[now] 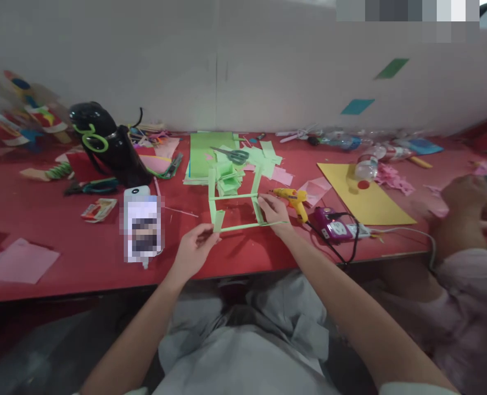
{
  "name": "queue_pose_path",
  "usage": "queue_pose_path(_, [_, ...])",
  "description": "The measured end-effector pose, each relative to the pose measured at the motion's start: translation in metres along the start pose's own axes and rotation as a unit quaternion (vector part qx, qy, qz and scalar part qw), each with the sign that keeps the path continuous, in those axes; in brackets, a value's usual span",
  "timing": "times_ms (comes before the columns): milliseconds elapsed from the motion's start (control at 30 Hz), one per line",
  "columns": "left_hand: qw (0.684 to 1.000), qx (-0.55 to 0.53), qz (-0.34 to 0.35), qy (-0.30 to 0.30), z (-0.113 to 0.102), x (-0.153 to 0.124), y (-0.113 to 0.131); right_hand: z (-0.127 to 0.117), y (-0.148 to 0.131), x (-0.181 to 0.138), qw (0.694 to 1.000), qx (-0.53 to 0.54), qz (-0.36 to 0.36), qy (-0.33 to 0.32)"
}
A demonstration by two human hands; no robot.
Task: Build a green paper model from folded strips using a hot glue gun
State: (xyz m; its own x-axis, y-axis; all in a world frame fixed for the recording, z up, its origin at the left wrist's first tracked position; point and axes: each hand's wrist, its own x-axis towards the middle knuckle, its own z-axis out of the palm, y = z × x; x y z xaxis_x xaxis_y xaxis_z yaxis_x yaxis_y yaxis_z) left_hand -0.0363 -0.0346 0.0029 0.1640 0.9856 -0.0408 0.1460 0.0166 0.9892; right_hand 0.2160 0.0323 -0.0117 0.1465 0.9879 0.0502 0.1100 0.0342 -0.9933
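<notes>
A light green frame of thin paper strips (234,196) stands on the red table in front of me. My left hand (196,247) pinches its near left corner between thumb and fingers. At its right side, my right hand (274,213) has its fingers closed on the upright strip there. Behind the frame lie folded green paper pieces (228,179) and a pair of scissors (235,156) on green sheets (210,144). A yellow glue gun (295,201) rests just right of my right hand.
A purple power socket (332,224) with cables sits right of the glue gun. Left are a phone (142,225), pliers (95,185) and a black container (107,142). Yellow paper (362,197) and plastic bottles lie to the right, near another person's arm (465,214).
</notes>
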Motion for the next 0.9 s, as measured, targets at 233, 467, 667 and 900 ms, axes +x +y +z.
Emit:
queue_pose_path(233, [1.0, -0.001, -0.027, 0.006, -0.002, 0.001, 0.003, 0.001, -0.003, -0.003, 0.999, -0.044, -0.004, 0.018])
queue_pose_path(467, [0.999, 0.023, -0.036, 0.011, 0.001, 0.002, 0.002, -0.004, -0.004, -0.017, 0.999, -0.027, 0.025, 0.021])
queue_pose_path(667, [0.997, 0.065, -0.026, 0.035, 0.002, -0.006, 0.006, -0.015, -0.006, -0.026, 0.999, -0.017, 0.051, -0.005])
queue_pose_path(900, [0.989, 0.14, 0.035, 0.043, 0.006, -0.009, 0.009, -0.022, 0.0, -0.037, 0.995, -0.007, 0.086, -0.047])
